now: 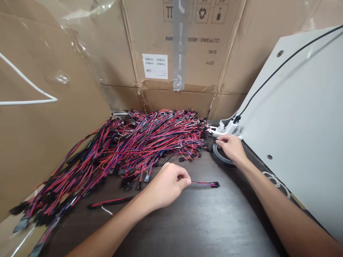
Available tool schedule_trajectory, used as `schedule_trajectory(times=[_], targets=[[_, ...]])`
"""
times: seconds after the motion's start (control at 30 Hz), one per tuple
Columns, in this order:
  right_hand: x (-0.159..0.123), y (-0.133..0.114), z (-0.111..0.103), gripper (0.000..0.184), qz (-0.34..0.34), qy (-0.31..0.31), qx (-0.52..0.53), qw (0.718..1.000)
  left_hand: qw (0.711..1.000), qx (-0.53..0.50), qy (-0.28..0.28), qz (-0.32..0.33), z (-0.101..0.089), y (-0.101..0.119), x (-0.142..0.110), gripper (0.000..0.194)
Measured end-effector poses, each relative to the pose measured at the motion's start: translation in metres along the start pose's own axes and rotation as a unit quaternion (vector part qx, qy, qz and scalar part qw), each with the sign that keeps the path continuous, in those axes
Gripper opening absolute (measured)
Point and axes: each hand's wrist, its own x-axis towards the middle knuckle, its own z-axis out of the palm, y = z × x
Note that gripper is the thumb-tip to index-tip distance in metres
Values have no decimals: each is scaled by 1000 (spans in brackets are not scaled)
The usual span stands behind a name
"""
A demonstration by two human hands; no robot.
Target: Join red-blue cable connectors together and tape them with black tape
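Observation:
My left hand [165,186] is closed in a pinch on a short red, blue and black wire cable [205,184] that lies on the dark wooden table [203,221], its black connector pointing right. My right hand [230,148] reaches to the far right and rests with curled fingers on a roll of tape [221,157] lying flat beside a white power strip [224,129]. A big heap of the same wire cables [139,142] spreads across the table's back and left side.
Cardboard boxes [184,46] wall in the back and left, some under clear plastic film. A white panel [302,117] with a black cord leans at the right. One loose cable [112,202] lies near my left forearm. White rubber bands [276,180] lie by the panel.

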Motion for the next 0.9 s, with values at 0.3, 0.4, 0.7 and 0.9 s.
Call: schedule_trajectory(times=[0.3, 0.4, 0.7, 0.9], targets=[[-5, -8, -3, 19, -29, 46, 95, 994, 1000, -2, 8, 11, -2, -1, 0, 22], [-15, -27, -4, 17, -86, 65, 89, 990, 1000, -13, 23, 7, -4, -2, 1, 22], [-61, -76, 0, 18, -142, -53, 169, 974, 995, -69, 68, -15, -6, -6, 3, 23], [-63, -77, -4, 45, -68, -93, 274, 955, 993, -87, 75, -24, -6, -7, 5, 21]])
